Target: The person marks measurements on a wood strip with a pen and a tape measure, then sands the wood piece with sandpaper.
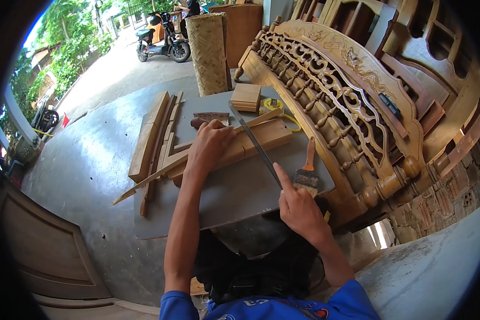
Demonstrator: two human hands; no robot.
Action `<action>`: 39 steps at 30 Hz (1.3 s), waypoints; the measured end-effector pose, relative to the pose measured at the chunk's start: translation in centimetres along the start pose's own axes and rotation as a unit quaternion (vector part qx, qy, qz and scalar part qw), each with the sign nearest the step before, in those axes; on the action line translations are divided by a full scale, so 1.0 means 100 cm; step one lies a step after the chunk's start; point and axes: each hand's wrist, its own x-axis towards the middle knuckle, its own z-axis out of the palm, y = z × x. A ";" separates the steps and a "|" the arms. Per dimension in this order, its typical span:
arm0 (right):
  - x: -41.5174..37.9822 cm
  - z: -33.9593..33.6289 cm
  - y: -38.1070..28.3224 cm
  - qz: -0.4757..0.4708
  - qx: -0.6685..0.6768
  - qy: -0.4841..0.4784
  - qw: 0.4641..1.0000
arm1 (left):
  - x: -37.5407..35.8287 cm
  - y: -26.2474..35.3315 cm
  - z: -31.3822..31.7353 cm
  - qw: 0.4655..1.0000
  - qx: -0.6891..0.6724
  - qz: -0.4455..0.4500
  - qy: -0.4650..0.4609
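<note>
My right hand (pixel 298 207) is closed round the near end of a long dark metal file (pixel 257 146), its index finger stretched along the tool. The file slants up and left across a thick wooden block (pixel 264 137) and a thin wooden strip (pixel 144 183). My left hand (pixel 210 141) rests on the strip over the block with its fingers bent round the wood; its fingertips are partly hidden. Just beyond that hand lies a small dark brown wooden piece (pixel 210 116). A brush (pixel 308 169) with an orange ferrule lies to the right of the file.
Wooden bars (pixel 150 140) lie at the left of the grey board (pixel 224 198). Small square blocks (pixel 245 97) and a yellow tape measure (pixel 271 105) sit at its far edge. Carved wooden furniture parts (pixel 325 80) lean at the right. A person (pixel 191 9) stands beyond a scooter (pixel 165 40).
</note>
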 end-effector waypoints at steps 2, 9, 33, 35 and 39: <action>-0.003 -0.003 0.002 -0.003 -0.011 -0.014 1.000 | 0.001 -0.001 0.000 1.000 0.002 0.004 0.006; -0.019 -0.016 -0.008 -0.008 -0.134 -0.017 0.991 | 0.001 0.002 0.002 1.000 0.006 0.012 0.006; 0.012 0.002 -0.033 0.007 -0.176 -0.015 0.984 | 0.002 0.002 0.001 0.998 -0.009 -0.054 -0.040; -0.036 -0.010 -0.029 0.015 -0.199 -0.008 0.980 | 0.002 0.003 0.000 0.998 -0.003 -0.058 -0.038; -0.030 -0.027 -0.026 0.027 -0.213 -0.018 0.977 | 0.004 0.000 0.001 0.997 -0.011 -0.064 -0.040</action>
